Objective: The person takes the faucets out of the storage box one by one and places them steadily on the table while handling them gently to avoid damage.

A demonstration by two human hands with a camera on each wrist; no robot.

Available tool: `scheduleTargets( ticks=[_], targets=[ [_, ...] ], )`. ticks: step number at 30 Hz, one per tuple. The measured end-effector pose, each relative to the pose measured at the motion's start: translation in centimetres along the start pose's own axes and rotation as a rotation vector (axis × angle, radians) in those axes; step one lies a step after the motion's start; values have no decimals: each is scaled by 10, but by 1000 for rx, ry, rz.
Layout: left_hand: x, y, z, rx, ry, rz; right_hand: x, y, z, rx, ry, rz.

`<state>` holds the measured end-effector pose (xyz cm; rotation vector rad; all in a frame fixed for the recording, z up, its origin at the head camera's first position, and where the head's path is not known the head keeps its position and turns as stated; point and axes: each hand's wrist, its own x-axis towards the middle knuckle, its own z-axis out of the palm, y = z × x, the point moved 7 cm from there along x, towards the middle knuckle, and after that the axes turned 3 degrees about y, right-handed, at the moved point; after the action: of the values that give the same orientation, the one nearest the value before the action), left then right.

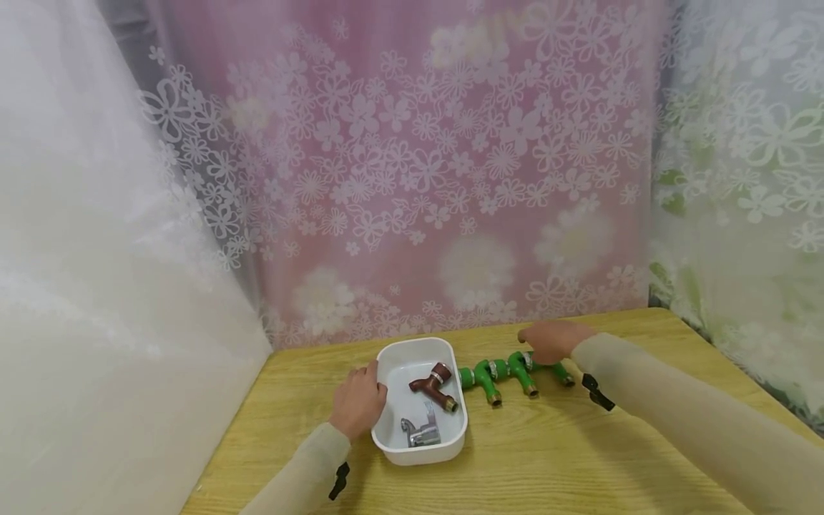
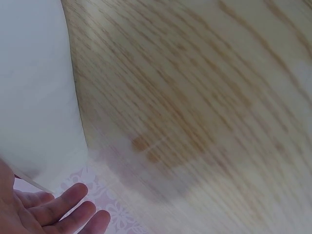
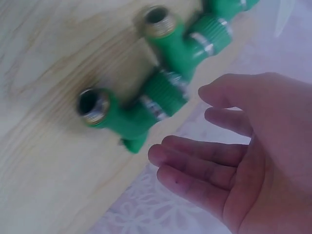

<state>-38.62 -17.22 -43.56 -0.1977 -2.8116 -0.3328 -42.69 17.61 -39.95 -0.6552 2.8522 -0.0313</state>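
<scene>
My left hand [image 1: 359, 402] rests at the left rim of a white plastic basin [image 1: 421, 456]. Its fingers [image 2: 63, 202] stretch out loosely beside the basin wall in the left wrist view. Inside the basin lie a brown tap-shaped fitting [image 1: 433, 386] with a brass threaded end and a small chrome faucet [image 1: 425, 433]. Over the far end of a row of green tap-shaped fittings [image 1: 520, 370] hovers my right hand [image 1: 552, 340], partly covering them. The right wrist view shows its fingers [image 3: 195, 187] relaxed and holding nothing, beside a green fitting [image 3: 126, 117] with a brass threaded mouth.
The wooden table [image 1: 515, 465] has its back edge against a pink flowered curtain [image 1: 438, 179]. A white sheet [image 1: 116, 286] hangs along the left side. Another flowered curtain [image 1: 740, 214] hangs on the right. The green row starts right beside the basin's right wall.
</scene>
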Motion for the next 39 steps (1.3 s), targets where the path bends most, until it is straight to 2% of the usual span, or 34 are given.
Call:
scheduleTargets(
  ticks=[6,13,17,28,33,39],
  targets=[
    [-4,-5,-2,9,27,12,9,-27,-12,13,24,-38],
    [-8,-11,-2,0,15,-3,20,-56,-21,-1,21,-106],
    [-8,-12,-1,12,15,-9,28,-69,-26,-17,26,-118],
    [-7,-8,-1,2,-5,-12,56,-99,-29,-48,46,-176],
    [-5,-5,-1,-20,-7,-2,62,-113,-34,-36,68,-222],
    [-1,-2,-1,-38,-22,-10,70,-126,-38,-11,67,-236]
  ],
)
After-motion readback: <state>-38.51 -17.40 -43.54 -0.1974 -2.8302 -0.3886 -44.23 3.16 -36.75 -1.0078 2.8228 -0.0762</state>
